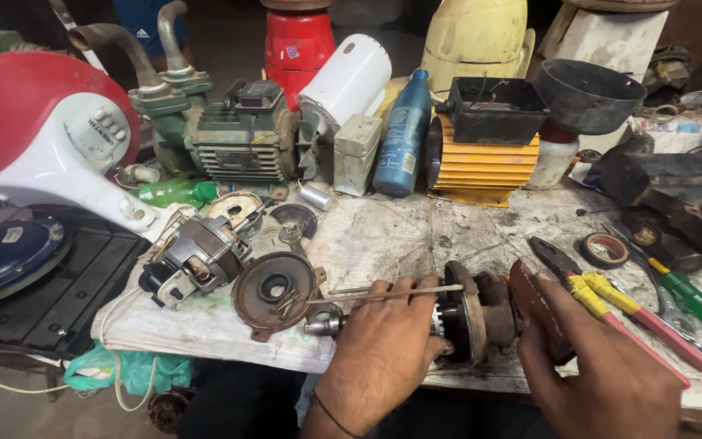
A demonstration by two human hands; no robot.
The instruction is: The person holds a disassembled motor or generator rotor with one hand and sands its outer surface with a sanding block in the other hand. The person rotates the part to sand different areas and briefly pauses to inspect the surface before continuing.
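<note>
Small motor [481, 313] at the front edge of the bench [383, 236], lying on its side — a rusty brown, grimy body with a round flange plate facing left and pale teeth showing at its hub. The left hand [383, 349] is closed around the hub end, with a thin metal rod [392, 293] lying across its fingers. The right hand [603, 366] presses a dark red flat handle [534, 305] against the motor's rear. Beside it lie yellow-handled pliers [587, 284] and a roll of tape [605, 249].
</note>
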